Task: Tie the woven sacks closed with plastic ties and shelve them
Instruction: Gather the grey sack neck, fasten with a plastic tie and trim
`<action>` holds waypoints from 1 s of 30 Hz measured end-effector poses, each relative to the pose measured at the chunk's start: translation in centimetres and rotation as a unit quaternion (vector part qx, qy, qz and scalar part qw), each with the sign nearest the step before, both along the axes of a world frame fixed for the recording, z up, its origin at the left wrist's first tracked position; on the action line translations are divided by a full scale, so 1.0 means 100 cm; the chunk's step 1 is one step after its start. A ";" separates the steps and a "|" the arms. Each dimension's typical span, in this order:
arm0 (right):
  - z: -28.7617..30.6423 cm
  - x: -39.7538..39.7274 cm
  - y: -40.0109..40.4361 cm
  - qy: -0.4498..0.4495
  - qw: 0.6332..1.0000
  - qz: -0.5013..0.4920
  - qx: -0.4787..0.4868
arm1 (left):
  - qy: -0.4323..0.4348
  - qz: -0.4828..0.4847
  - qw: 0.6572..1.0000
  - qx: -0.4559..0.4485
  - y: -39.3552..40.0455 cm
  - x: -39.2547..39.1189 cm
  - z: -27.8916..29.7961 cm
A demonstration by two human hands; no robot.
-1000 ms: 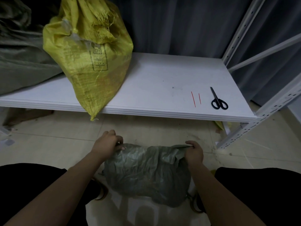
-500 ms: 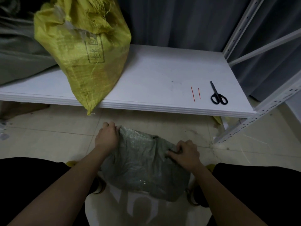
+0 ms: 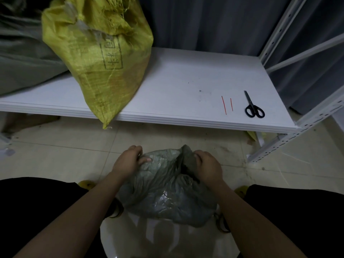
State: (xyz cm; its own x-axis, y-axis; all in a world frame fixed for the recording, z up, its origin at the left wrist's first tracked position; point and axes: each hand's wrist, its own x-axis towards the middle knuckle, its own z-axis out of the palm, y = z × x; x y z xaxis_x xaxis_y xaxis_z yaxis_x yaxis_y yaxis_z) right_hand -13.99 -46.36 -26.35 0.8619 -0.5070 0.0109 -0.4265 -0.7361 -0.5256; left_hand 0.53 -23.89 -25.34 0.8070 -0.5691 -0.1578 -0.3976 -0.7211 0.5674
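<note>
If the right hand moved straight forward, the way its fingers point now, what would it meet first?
The right hand grips the grey sack and points roughly toward the shelf. Past the sack's bunched mouth, only bare floor tiles show, then probably the shelf's front edge; depth is unclear.

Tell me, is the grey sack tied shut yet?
Not yet. Both hands grip the grey sack's bunched mouth; the red ties lie on the shelf.
</note>
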 end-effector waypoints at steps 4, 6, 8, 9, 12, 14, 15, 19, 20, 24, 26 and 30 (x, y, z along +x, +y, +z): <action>0.010 0.016 -0.003 -0.032 0.969 -0.173 0.175 | 0.010 -0.093 0.994 0.061 0.004 0.006 0.003; 0.013 0.022 -0.003 -0.028 0.939 -0.227 0.257 | 0.002 -0.146 0.982 0.118 0.001 0.007 0.006; 0.016 0.028 0.001 -0.029 0.928 -0.223 0.296 | -0.041 -0.186 0.959 0.211 -0.007 0.005 0.009; 0.018 0.029 0.004 -0.033 0.926 -0.202 0.318 | -0.069 -0.196 0.947 0.245 -0.010 0.003 0.010; 0.016 0.023 0.021 -0.033 0.903 -0.079 0.421 | -0.116 -0.173 0.948 0.239 -0.017 -0.003 0.012; 0.008 0.012 0.029 0.048 0.942 0.028 0.331 | -0.112 -0.134 0.967 0.185 -0.020 -0.005 0.014; 0.001 0.007 0.030 0.107 0.961 0.058 0.246 | -0.102 -0.113 0.976 0.155 -0.021 -0.005 0.014; -0.018 0.000 0.042 0.239 0.966 0.096 -0.026 | -0.079 -0.044 0.994 0.055 -0.019 -0.008 0.014; -0.023 0.001 0.043 0.249 0.963 0.088 -0.054 | -0.077 -0.032 0.996 0.038 -0.018 -0.009 0.013; -0.024 0.002 0.034 0.184 0.982 0.051 -0.008 | -0.073 0.000 0.997 0.017 -0.012 -0.007 0.011; -0.014 0.001 0.027 0.096 0.992 -0.013 0.085 | -0.092 0.026 0.995 0.019 -0.007 -0.002 0.010; 0.003 -0.007 -0.002 -0.057 0.954 -0.169 0.242 | -0.076 0.159 0.984 -0.017 -0.004 0.006 0.008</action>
